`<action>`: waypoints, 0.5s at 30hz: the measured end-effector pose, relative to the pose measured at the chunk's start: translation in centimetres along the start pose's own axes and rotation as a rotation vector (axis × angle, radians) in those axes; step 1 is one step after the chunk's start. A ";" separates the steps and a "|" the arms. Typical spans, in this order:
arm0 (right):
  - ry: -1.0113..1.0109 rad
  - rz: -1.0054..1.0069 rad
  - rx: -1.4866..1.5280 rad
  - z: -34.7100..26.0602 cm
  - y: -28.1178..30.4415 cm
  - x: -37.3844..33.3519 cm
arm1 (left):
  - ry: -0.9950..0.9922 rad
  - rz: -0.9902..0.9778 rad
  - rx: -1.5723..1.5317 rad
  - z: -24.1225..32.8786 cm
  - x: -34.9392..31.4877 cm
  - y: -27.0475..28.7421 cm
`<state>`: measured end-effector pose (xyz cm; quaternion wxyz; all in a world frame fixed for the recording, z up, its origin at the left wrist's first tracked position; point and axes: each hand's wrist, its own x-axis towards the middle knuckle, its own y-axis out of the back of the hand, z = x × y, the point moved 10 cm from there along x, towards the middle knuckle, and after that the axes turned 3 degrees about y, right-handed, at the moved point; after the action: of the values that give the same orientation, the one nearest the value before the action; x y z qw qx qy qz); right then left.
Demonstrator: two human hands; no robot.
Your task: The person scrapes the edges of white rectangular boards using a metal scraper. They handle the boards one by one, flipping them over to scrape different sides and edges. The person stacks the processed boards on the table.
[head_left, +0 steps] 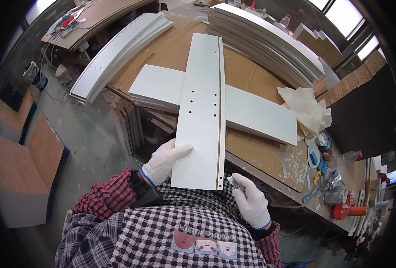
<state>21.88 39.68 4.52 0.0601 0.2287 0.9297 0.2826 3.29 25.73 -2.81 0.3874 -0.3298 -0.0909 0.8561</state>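
On the cardboard-topped workbench (256, 154), long white drilled panel (201, 111) lies across a white board stack (251, 111). Left hand (165, 160) flat, fingers spread on its near end; right hand (250, 198) pinches a small metal fitting (233, 182) by the edge. Keep panel pinned, fitting square.

The long white board (201, 111) lies across the bench (260, 154) and pokes out over its near edge. A flat white panel (215, 105) lies under the board and sticks out on both sides, so there is no bare bench there. Past the panel, on the right of the board, there is bare brown bench where a hand could go. Farther right a white rag (308, 109), tools (325, 178) and a bottle (347, 157) block the way. Behind the board, stacks of white boards (269, 42) fill the far side. Left of the board, another stack (117, 56) lies on the slant. Between them is open brown top. The left hand (164, 161) sits on the board's near left edge; the right hand (251, 201) is just beside its near right corner.
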 end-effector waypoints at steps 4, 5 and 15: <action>0.122 -0.038 -0.095 -1.2 -0.2 0.7 | -0.007 0.018 -0.049 -0.1 0.0 0.1; 0.142 -0.051 -0.125 -1.7 -0.3 0.8 | -0.002 0.025 -0.060 -0.2 0.0 0.2; 0.204 -0.122 -0.446 -2.6 -0.7 0.8 | 0.007 0.054 -0.100 0.0 -0.1 0.0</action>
<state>20.33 38.25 6.32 0.0321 0.1236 0.8576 0.4981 3.39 25.67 -2.75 0.3477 -0.3542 -0.1232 0.8594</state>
